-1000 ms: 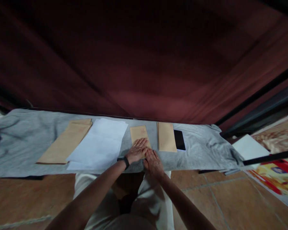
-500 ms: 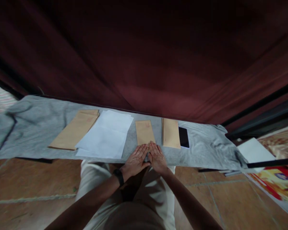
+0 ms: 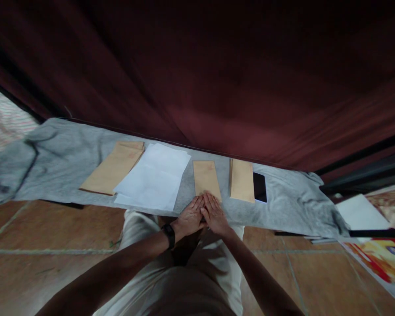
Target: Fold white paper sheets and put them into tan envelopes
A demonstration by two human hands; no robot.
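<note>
A brown paper envelope (image 3: 206, 175) lies flat on the grey cloth, its near end covered by my hands. My left hand (image 3: 191, 217), with a dark watch (image 3: 169, 236) on the wrist, rests flat on that end, fingers stretched out. Beside it my right hand (image 3: 215, 217) is also flat and open, its thumb side touching or overlapping the left hand. Neither hand grasps anything. To the right lies a small stack of brown envelopes (image 3: 242, 180). White paper sheets (image 3: 156, 175) lie to the left, partly over another pile of larger brown envelopes (image 3: 113, 169).
A dark phone (image 3: 260, 186) lies beside the right stack. The narrow surface is covered by a grey cloth (image 3: 292, 199), with a dark red fabric panel (image 3: 213, 114) rising behind it. At the far right are a white sheet (image 3: 362, 213) and a colourful printed package (image 3: 383, 259).
My hands have drawn closer together at the envelope's near end, the right now against the left. The view has shifted slightly; the papers and phone keep their places on the cloth.
</note>
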